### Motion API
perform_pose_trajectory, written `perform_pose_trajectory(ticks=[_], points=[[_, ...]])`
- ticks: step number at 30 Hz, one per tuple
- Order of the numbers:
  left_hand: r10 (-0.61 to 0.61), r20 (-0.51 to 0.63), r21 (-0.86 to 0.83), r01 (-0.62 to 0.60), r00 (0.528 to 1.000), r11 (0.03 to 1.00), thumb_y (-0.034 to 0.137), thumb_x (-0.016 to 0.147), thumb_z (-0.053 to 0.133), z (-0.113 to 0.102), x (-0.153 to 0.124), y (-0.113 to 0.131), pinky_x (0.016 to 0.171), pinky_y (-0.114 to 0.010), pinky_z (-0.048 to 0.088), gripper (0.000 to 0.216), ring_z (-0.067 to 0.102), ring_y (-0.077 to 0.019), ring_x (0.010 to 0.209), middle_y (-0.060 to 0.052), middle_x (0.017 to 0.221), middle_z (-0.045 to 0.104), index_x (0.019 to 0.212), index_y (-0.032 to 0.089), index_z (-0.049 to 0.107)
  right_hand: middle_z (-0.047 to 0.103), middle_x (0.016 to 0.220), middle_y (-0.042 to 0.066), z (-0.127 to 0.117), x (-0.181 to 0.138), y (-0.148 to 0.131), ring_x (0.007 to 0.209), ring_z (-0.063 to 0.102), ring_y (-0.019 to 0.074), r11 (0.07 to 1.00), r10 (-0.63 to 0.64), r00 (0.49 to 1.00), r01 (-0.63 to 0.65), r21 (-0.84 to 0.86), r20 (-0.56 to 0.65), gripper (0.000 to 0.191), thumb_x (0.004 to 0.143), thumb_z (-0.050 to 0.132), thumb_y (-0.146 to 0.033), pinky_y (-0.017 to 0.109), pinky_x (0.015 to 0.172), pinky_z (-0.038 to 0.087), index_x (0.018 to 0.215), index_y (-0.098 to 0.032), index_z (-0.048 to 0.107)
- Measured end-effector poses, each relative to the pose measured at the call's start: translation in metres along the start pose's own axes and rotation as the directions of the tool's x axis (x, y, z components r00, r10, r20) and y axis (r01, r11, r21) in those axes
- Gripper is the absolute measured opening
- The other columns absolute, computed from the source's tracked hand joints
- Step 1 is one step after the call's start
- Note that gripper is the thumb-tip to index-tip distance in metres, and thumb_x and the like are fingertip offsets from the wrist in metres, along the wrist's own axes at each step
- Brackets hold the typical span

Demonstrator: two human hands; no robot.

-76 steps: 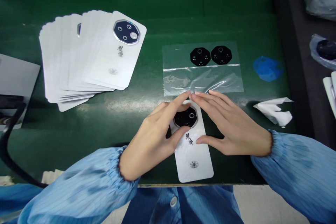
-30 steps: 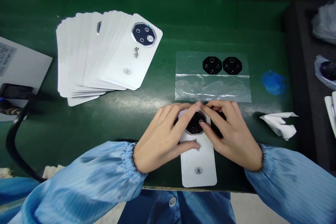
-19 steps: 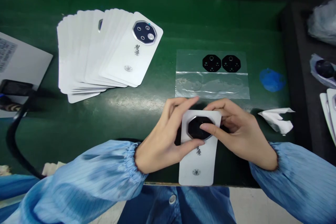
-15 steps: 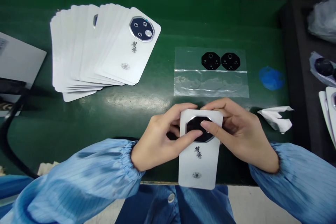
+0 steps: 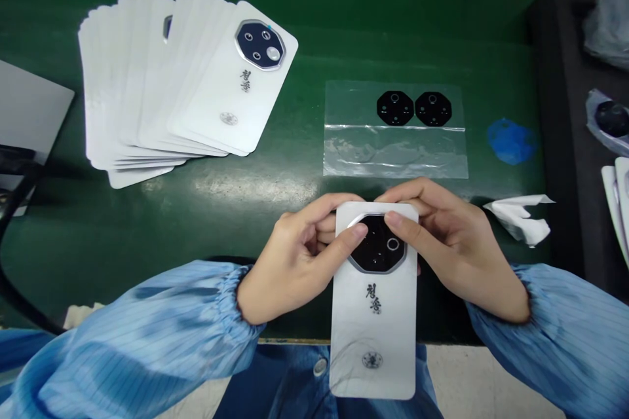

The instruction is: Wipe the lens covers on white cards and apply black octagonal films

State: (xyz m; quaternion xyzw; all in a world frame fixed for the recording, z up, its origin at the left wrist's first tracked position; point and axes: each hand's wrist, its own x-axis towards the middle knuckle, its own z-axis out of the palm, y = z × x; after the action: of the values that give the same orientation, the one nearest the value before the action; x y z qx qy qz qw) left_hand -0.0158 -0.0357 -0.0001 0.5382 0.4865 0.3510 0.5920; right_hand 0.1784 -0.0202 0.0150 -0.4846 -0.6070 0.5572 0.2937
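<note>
Both hands hold one white phone back cover (image 5: 373, 334) lifted off the green table (image 5: 255, 196), its lower end hanging over the table's near edge. My left hand (image 5: 295, 262) grips its upper left side, thumb on the black octagonal camera lens piece (image 5: 378, 245). My right hand (image 5: 452, 242) grips the upper right side, thumb pressing the lens piece's top edge. A clear plastic sheet (image 5: 393, 144) beyond the hands carries two loose black octagonal lens pieces (image 5: 413, 109).
A fanned stack of white back covers (image 5: 162, 91) lies at the far left. A blue film scrap (image 5: 511, 141) and a crumpled white wipe (image 5: 521, 219) lie at right. Beyond them is a dark tray (image 5: 565, 144) with bagged parts. A black cable (image 5: 14, 262) crosses the left edge.
The cover lay flat on the table while both hands pressed the lens piece; now it is lifted and tilted toward me, with both thumbs on the lens piece.
</note>
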Motion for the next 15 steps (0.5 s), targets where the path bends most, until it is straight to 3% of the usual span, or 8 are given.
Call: perform_pose_trajectory(ticks=[6,11,15], points=[[0.012,-0.003,0.032,-0.012,1.0,0.999,0.029,0.094,0.06,0.0002,-0.0015,-0.0026,0.041,-0.012,0.042,0.023,0.052,-0.0059,0.048,0.004,0.059,0.063,0.112,0.015,0.064,0.056,0.059,-0.007,-0.0001,0.0001,0.0003,0.037,0.049,0.0053,0.999,-0.005,1.0,0.005,-0.033,-0.013,0.005,0.097,0.059,-0.023,0.015,0.032,0.036,0.099,-0.019,0.063],[-0.011,0.031,-0.027,0.012,0.999,1.0,0.024,0.074,0.083,0.0032,-0.0058,-0.0027,0.055,-0.014,0.06,0.07,0.072,-0.0124,0.066,0.0,0.084,0.074,0.135,0.018,0.05,0.063,0.07,-0.003,0.0029,-0.0022,0.0018,0.043,0.054,0.007,0.999,-0.028,0.998,0.025,-0.047,-0.056,0.005,0.096,0.06,-0.023,0.016,0.034,0.04,0.099,-0.02,0.062],[-0.01,0.044,-0.009,0.01,0.999,1.0,0.023,0.079,0.078,0.0039,-0.008,-0.002,0.054,-0.014,0.06,0.064,0.071,-0.0118,0.064,0.001,0.08,0.073,0.136,0.019,0.048,0.063,0.067,-0.004,0.0024,-0.0036,0.0016,0.042,0.055,0.0081,1.0,0.002,0.999,-0.003,-0.016,-0.044,0.007,0.097,0.059,-0.026,0.017,0.033,0.042,0.1,-0.02,0.062]])
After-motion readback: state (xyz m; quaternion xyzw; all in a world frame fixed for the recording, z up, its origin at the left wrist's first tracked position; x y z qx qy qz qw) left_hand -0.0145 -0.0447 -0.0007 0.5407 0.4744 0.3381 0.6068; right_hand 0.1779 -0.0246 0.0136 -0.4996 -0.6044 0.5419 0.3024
